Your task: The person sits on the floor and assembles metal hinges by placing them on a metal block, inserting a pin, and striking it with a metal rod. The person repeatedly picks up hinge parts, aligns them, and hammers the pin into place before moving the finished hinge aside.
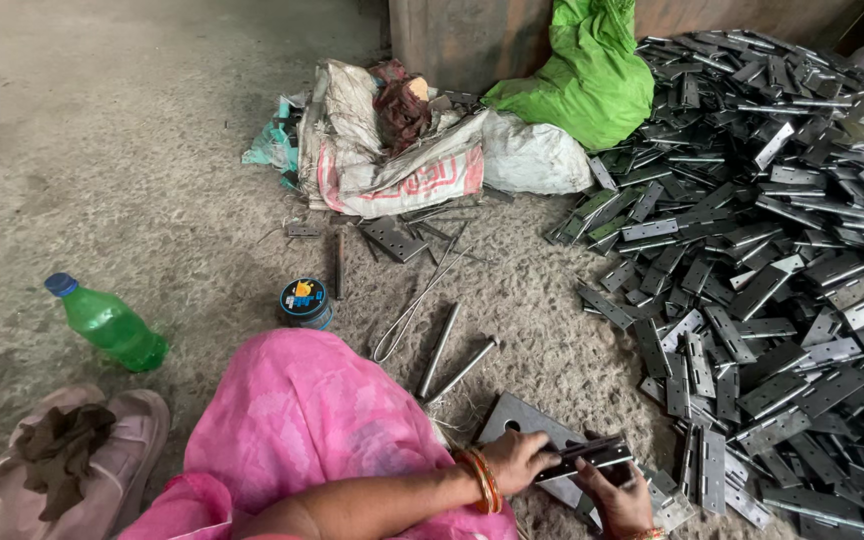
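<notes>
My left hand (517, 460), with orange bangles at the wrist, grips one end of a dark metal hinge (592, 455). From below, my right hand (620, 503) holds the same hinge at its other end. The hinge lies just above a flat grey metal plate (522, 418) with a round hole, which rests on the ground. A big heap of similar grey hinges (772, 260) spreads to the right of my hands. My knee under pink cloth (302, 430) is to the left.
Two metal rods (452, 355) and a bent wire (412, 305) lie ahead of my knee, near a small round tin (304, 300). At left are a green plastic bottle (110, 325) and sandals (72, 455). White sacks (392, 150) and a green bag (582, 80) sit behind.
</notes>
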Demonstrator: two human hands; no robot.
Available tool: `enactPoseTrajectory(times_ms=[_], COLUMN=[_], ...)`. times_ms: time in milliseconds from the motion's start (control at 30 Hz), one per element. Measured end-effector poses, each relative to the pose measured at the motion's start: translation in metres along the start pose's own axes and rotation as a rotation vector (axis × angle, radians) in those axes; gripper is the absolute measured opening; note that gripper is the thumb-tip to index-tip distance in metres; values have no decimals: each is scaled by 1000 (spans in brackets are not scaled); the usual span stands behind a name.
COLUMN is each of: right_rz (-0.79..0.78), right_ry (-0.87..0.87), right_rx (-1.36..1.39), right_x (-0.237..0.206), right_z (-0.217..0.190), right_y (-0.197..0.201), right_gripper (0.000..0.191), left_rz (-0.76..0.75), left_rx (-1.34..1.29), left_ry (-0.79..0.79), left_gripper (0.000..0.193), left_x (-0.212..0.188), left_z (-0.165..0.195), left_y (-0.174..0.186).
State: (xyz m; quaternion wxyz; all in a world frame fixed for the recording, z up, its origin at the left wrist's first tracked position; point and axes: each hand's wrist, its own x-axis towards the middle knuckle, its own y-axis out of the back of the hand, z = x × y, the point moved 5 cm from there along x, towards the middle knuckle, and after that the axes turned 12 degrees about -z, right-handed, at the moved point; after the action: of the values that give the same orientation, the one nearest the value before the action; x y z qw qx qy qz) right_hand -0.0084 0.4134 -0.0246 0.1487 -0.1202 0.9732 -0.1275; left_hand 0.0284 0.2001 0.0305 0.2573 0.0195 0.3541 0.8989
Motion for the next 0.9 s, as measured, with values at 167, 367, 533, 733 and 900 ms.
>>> enactPoseTrajectory(times_ms=[167, 367, 533, 733, 900], right_rz=[-35, 71, -34, -70, -99], right_ry=[19, -42, -9, -3, 35], right_rx=[133, 243, 287, 254, 141], right_x=[7, 12, 3, -28, -32], right_z=[14, 22, 27, 20, 8], right_y=[-5, -13, -13, -4, -20], right_gripper=[48, 30, 10, 9, 8], left_rz=[149, 12, 97, -143, -157], left_rx=[320, 229, 30, -788, -572], left_ry=[-206, -18, -29, -112, 24], left_gripper=[17, 14, 16, 42, 39], left_x=[-23, -9, 17, 20, 16], left_z=[29, 9, -26, -60, -53], left_y=[10, 4, -3, -21, -22])
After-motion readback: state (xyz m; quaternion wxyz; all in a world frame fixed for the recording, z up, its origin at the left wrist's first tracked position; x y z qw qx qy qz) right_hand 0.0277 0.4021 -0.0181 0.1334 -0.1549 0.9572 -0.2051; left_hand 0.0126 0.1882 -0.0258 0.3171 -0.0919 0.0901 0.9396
